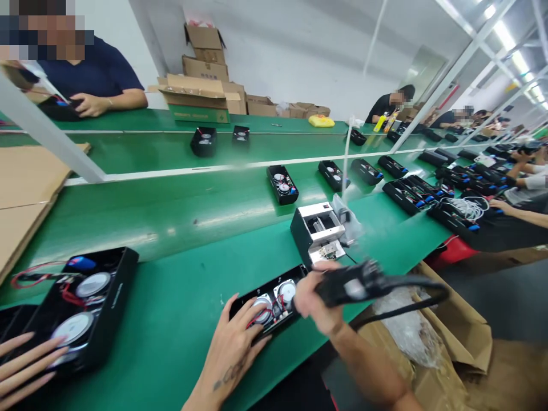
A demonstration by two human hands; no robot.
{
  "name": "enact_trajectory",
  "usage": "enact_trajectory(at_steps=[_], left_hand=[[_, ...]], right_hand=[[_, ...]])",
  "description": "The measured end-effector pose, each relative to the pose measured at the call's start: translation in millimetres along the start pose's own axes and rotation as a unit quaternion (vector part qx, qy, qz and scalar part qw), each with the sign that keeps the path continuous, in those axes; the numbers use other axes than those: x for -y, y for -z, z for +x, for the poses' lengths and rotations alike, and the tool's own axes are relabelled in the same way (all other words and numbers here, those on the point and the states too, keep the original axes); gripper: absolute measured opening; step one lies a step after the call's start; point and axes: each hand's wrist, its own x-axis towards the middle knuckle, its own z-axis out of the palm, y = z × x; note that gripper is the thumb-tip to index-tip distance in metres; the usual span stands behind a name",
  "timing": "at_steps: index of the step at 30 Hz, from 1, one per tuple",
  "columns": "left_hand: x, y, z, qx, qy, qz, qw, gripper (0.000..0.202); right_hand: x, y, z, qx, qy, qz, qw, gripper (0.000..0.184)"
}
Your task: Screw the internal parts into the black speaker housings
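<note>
- Open black speaker housing (280, 324), round drivers (286, 291) facing up, lies just inside the green surface's (171, 331) near edge, seemingly for easy reach.
- Left hand (237, 331): fingers spread across the housing's left end, probably steadying it.
- Right hand (314, 297): blurred, wrapped round a corded electric screwdriver (349, 285), forearm rising from lower right; tip hidden.
- Beyond: screw feeder (319, 228), apparently kept handy.
- Far left: co-worker's hand (25, 359) at another housing (113, 314).

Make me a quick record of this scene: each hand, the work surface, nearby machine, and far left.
Left hand: resting on open black speaker housing
Right hand: gripping black corded power tool, likely a screwdriver
Work surface: green mat
Machine: black-and-white box, apparently a screw feeder, beyond the housing
Far left: co-worker's hand over another open housing
</note>
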Motion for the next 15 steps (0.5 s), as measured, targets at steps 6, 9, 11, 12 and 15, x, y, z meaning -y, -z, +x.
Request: enact_trajectory(at_steps=[6, 9, 11, 12, 15], left_hand=[[3.4, 14.8, -9.7, -0.051, -0.006, 0.021, 0.998, 0.011], [-10.8, 17.9, 6.0, -0.064, 0.002, 0.021, 0.998, 0.015], [-21.3, 15.5, 18.3, -0.054, 0.011, 0.020, 0.998, 0.015], [-26.0, 13.3, 23.4, -0.044, 0.019, 0.022, 0.999, 0.015], [-35.9, 6.1, 32.1, -0.014, 0.048, 0.038, 0.998, 0.018]], right_hand=[[10.3, 75.9, 76.6, -0.278, 0.136, -0.097, 0.946, 0.039], [-3.0, 86.3, 91.8, -0.252, 0.121, -0.130, 0.951, 0.033], [-8.3, 88.3, 92.2, -0.228, 0.096, -0.142, 0.958, 0.032], [-8.8, 89.1, 90.1, -0.213, 0.077, -0.145, 0.963, 0.033], [-3.5, 89.3, 74.0, -0.140, -0.002, -0.122, 0.983, 0.038]])
